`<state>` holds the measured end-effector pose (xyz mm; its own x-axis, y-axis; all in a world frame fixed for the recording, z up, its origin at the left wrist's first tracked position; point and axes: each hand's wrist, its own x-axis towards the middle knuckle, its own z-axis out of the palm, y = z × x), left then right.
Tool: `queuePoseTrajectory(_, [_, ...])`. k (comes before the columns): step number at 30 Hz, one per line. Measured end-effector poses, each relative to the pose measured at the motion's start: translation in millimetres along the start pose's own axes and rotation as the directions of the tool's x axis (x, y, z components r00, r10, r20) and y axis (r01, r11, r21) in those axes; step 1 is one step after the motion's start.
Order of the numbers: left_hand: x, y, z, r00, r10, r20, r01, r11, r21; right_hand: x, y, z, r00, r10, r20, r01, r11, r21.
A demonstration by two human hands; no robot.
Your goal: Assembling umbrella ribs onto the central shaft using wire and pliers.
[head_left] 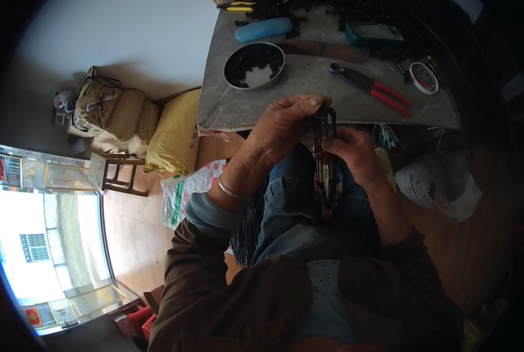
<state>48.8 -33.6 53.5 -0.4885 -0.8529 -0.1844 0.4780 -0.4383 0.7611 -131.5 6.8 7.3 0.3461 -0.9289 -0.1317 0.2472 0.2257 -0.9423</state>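
Note:
Above my lap I hold a long, narrow black frame (319, 138) of thin rods, much like a folded umbrella frame. My left hand (288, 120) pinches its upper end between thumb and fingers, close to the table's front edge. Lower down, my right hand (356, 154) grips the rods from the right side, thumb against them. The frame's lower end hangs toward my thighs and blurs into the dark there. Beyond my hands on the table (309, 97) lie pliers (372, 88) with red handles and a round metal bowl (255, 66) holding small black parts.
A blue case (263, 29), a teal tray (373, 33), a small round tin (424, 78) and heaped black parts occupy the table's far side. Yellow sacks (172, 132) and a wooden stool (124, 173) stand left. A white plastic bag (438, 185) sits right; black rods (247, 234) are beside my left leg.

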Motion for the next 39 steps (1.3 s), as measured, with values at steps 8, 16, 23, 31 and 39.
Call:
queuePoseTrajectory(8, [-8.7,9.0,13.0,0.997,0.032,-0.067,-0.013,0.963,0.271,-1.5,-1.0,-1.8,0.999,-0.029,-0.033,0.030,0.999,0.023])
queuePoseTrajectory(16, [-11.8,-2.8,16.6,0.971,0.234,0.046,-0.237,0.920,0.312,-6.0,-9.8,-2.1,0.998,-0.020,-0.067,0.026,0.996,0.090])
queuePoseTrajectory(23, [-16.4,-0.3,18.7,0.978,0.205,0.019,-0.200,0.922,0.333,-5.7,-10.1,-5.3,0.996,-0.088,-0.012,0.087,0.995,-0.056])
queuePoseTrajectory(31, [-18.2,-4.1,20.9,0.971,0.234,0.035,-0.235,0.932,0.276,-7.7,-14.8,-1.0,0.991,-0.114,-0.073,0.101,0.981,-0.168])
queuePoseTrajectory(39, [-14.9,3.2,14.0,0.952,0.212,0.218,-0.265,0.932,0.249,-3.9,-16.8,-9.3,0.999,0.030,0.034,-0.028,0.998,-0.052])
